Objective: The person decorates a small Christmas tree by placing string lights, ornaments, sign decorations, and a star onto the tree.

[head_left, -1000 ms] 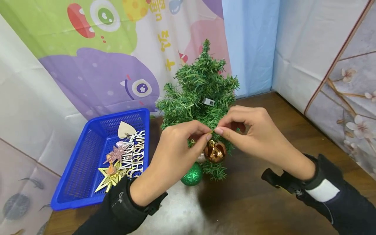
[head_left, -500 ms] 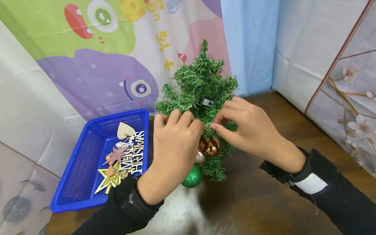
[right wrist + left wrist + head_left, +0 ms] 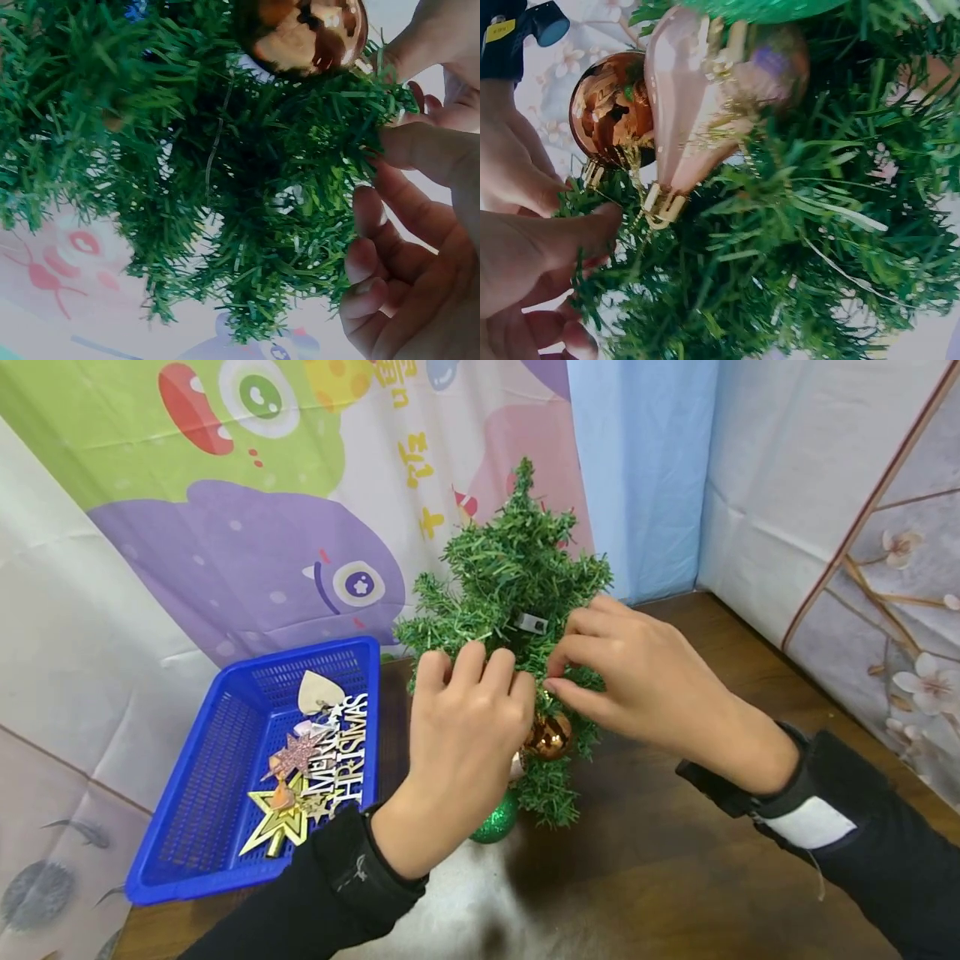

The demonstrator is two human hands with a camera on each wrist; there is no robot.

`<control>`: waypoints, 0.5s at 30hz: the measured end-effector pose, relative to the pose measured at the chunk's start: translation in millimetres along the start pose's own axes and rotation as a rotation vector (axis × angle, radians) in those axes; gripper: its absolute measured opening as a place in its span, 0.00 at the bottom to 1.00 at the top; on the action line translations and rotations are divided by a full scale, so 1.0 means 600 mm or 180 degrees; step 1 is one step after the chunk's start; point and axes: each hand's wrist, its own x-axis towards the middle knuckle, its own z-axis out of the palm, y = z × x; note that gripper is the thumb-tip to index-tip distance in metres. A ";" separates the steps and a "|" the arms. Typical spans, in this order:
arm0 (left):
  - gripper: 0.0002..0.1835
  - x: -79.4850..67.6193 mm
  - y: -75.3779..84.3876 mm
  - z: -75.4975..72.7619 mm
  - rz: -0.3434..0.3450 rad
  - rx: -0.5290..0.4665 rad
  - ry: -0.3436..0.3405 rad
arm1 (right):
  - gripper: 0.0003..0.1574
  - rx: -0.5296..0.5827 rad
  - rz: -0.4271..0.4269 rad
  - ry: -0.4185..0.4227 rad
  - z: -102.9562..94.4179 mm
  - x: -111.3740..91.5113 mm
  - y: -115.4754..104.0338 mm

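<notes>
A small green artificial Christmas tree (image 3: 517, 568) stands upright on the table. My left hand (image 3: 468, 735) is at its front, thumb and finger pinching the gold cord (image 3: 611, 196) of a shiny copper bauble (image 3: 551, 737) beside a branch tip. Across from it, my right hand (image 3: 637, 672) pinches the tip of that branch (image 3: 375, 139) between thumb and forefinger. The bauble hangs just below both hands. A pink teardrop ornament (image 3: 694, 97) and a green glitter ball (image 3: 497, 821) hang nearby, partly covered by my left hand in the head view.
Left of the tree sits a blue plastic basket (image 3: 180, 860) holding a gold star (image 3: 279, 814), a wooden heart (image 3: 318, 692) and a Merry Christmas sign (image 3: 348, 752). A printed curtain (image 3: 300, 552) hangs behind. The brown table (image 3: 675, 860) extends right.
Both hands held the bauble's cord in front of the tree; they have moved in against the branch. My left hand has turned back-up, and the bauble hangs slightly lower.
</notes>
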 end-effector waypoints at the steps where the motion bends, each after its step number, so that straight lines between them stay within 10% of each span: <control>1: 0.21 -0.002 -0.004 -0.002 0.0003 -0.0042 0.0012 | 0.04 0.0028 -0.0024 0.0005 0.000 -0.001 0.001; 10: 0.08 -0.056 -0.099 -0.055 -0.0298 -0.1152 0.0199 | 0.03 0.0137 -0.0263 0.0116 -0.002 -0.007 0.010; 15: 0.02 -0.108 -0.180 -0.074 -0.0811 -0.1140 -0.0230 | 0.09 0.0376 -0.0417 0.0575 -0.006 -0.022 0.018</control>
